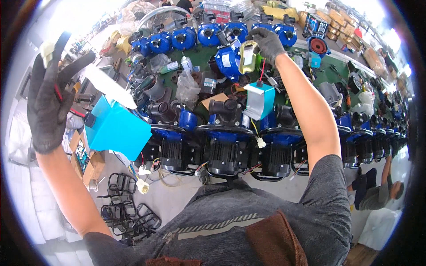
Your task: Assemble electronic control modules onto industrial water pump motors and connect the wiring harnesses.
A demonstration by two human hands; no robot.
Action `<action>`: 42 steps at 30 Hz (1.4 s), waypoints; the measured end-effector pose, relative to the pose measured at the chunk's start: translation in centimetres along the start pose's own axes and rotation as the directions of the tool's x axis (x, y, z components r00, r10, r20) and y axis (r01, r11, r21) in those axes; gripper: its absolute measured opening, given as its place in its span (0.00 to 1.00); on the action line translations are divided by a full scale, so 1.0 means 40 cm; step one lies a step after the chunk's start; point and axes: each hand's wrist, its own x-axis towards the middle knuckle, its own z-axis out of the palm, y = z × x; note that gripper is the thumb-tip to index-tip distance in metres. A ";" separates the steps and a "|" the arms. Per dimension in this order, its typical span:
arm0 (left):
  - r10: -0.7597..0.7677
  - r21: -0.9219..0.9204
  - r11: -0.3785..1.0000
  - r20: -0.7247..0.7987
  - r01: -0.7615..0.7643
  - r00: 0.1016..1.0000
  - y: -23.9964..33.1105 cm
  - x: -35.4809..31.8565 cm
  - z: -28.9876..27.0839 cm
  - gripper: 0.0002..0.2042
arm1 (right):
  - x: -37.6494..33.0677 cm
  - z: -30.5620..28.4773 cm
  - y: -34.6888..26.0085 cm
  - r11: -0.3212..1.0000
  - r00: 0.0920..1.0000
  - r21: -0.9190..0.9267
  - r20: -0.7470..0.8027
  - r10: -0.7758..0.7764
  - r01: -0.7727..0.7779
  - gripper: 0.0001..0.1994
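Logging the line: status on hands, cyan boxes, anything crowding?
Left hand: red lead across it, cyan box beside. Right hand: at yellow-green container, grip unclear. Second cyan box below; blue pumps close behind.

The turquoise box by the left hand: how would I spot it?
Find the green table, then the gloved left hand left of it. The turquoise box is just right of that hand, looking larger than the similar box below the right hand.

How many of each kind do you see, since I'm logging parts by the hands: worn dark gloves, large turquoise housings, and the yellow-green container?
Dark gloves: 2
Large turquoise housings: 2
Yellow-green container: 1
Total: 5
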 end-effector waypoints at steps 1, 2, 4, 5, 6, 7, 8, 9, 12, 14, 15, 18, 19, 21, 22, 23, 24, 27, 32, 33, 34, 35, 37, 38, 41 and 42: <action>0.050 0.114 0.992 0.006 -0.050 0.999 0.020 -0.013 0.015 0.31 | 0.015 -0.006 0.008 0.998 1.000 0.059 0.019 0.009 -0.011 0.10; -0.011 0.167 0.986 -0.086 0.025 0.996 0.038 -0.025 0.027 0.30 | 0.026 -0.014 0.020 0.997 0.997 0.080 0.074 -0.010 0.004 0.10; -0.167 -0.122 0.982 -0.183 0.146 0.969 0.070 -0.046 0.043 0.30 | 0.047 -0.005 0.049 0.999 0.994 -0.021 0.097 -0.040 0.042 0.11; -0.214 -0.127 0.974 -0.223 0.189 0.951 0.074 -0.055 0.047 0.30 | 0.048 -0.004 0.071 0.997 0.994 -0.068 0.108 0.030 -0.022 0.10; -0.185 -0.107 0.980 -0.210 0.165 0.960 0.074 -0.062 0.047 0.29 | 0.049 -0.004 0.094 0.995 0.987 -0.090 0.151 0.062 -0.049 0.10; -0.051 0.024 0.998 -0.139 0.055 0.989 0.063 -0.061 0.043 0.27 | 0.053 0.004 0.117 0.986 0.987 -0.152 0.126 0.095 -0.075 0.09; 0.084 0.137 0.988 -0.064 -0.075 0.994 0.052 -0.065 0.038 0.26 | 0.060 0.019 0.141 0.974 0.991 -0.206 0.070 0.114 -0.097 0.10; 0.289 0.319 0.895 0.117 -0.312 0.950 0.030 -0.052 0.032 0.25 | 0.060 0.013 0.170 0.983 0.987 -0.150 0.102 0.123 -0.107 0.10; 0.421 0.429 0.747 0.286 -0.508 0.861 0.011 -0.060 0.033 0.23 | 0.067 0.002 0.264 0.965 0.969 -0.173 0.117 0.218 -0.196 0.12; 0.289 0.328 0.890 0.129 -0.316 0.948 0.032 -0.074 0.056 0.23 | 0.070 -0.017 0.329 0.935 0.951 -0.342 0.249 0.181 -0.088 0.12; 0.132 0.200 0.971 0.011 -0.131 0.991 0.061 -0.088 0.070 0.23 | 0.068 -0.023 0.360 0.933 0.943 -0.350 0.276 0.186 -0.081 0.12; -0.077 -0.012 0.997 -0.129 0.076 0.989 0.103 -0.093 0.136 0.24 | 0.062 -0.037 0.423 0.820 0.911 -0.569 0.368 0.186 0.063 0.10; -0.117 -0.046 0.993 -0.165 0.111 0.979 0.110 -0.100 0.152 0.24 | 0.049 -0.040 0.435 0.544 0.872 -0.752 0.484 0.072 0.372 0.14; -0.210 -0.140 0.974 -0.265 0.178 0.941 0.125 -0.106 0.160 0.24 | 0.011 -0.049 0.434 0.409 0.778 -0.755 0.610 0.153 0.512 0.16; -0.241 -0.150 0.967 -0.264 0.207 0.934 0.124 -0.110 0.161 0.23 | -0.018 -0.048 0.427 0.434 0.765 -0.755 0.612 0.200 0.491 0.19; -0.268 -0.138 0.961 -0.267 0.239 0.926 0.125 -0.113 0.158 0.22 | -0.034 -0.064 0.402 0.335 0.734 -0.829 0.555 0.390 0.448 0.21; -0.232 -0.192 0.963 -0.239 0.188 0.943 0.118 -0.117 0.159 0.22 | -0.063 -0.053 0.381 0.302 0.798 -0.883 0.458 0.391 0.359 0.28; -0.308 -0.238 0.929 -0.080 0.282 0.948 0.112 -0.122 0.149 0.22 | -0.157 -0.034 0.268 0.269 0.924 -0.909 0.361 0.127 0.318 0.26; -0.151 -0.483 0.875 -0.263 0.006 0.953 0.043 -0.110 0.207 0.20 | -0.402 0.061 -0.086 0.877 0.889 -0.345 0.424 -0.172 0.334 0.21; -0.143 -0.503 0.863 -0.157 0.046 0.977 0.033 -0.111 0.200 0.18 | -0.486 0.085 -0.151 0.976 0.892 -0.198 0.452 0.009 0.090 0.22; -0.254 -0.338 0.916 -0.075 0.215 0.964 0.029 -0.118 0.183 0.20 | -0.571 0.123 -0.203 0.995 0.826 0.066 0.563 0.022 -0.071 0.23; -0.166 -0.391 0.910 -0.041 0.137 0.985 0.019 -0.128 0.181 0.21 | -0.655 0.174 -0.237 0.980 0.790 0.045 0.599 0.131 -0.196 0.29; 0.043 -0.379 0.925 0.055 -0.020 0.998 0.001 -0.145 0.185 0.23 | -0.789 0.265 -0.268 0.892 0.701 0.159 0.681 0.212 -0.424 0.39; 0.096 -0.333 0.939 0.029 -0.081 0.995 -0.007 -0.154 0.203 0.22 | -0.832 0.311 -0.263 0.809 0.663 0.248 0.716 0.217 -0.533 0.43; 0.463 0.061 0.876 0.170 -0.478 0.870 -0.032 -0.205 0.214 0.18 | -0.906 0.425 -0.188 0.763 0.728 0.337 0.641 0.243 -0.552 0.50; 0.594 0.203 0.748 0.219 -0.632 0.774 -0.033 -0.241 0.238 0.17 | -0.929 0.461 -0.154 0.874 0.832 0.305 0.527 0.176 -0.378 0.49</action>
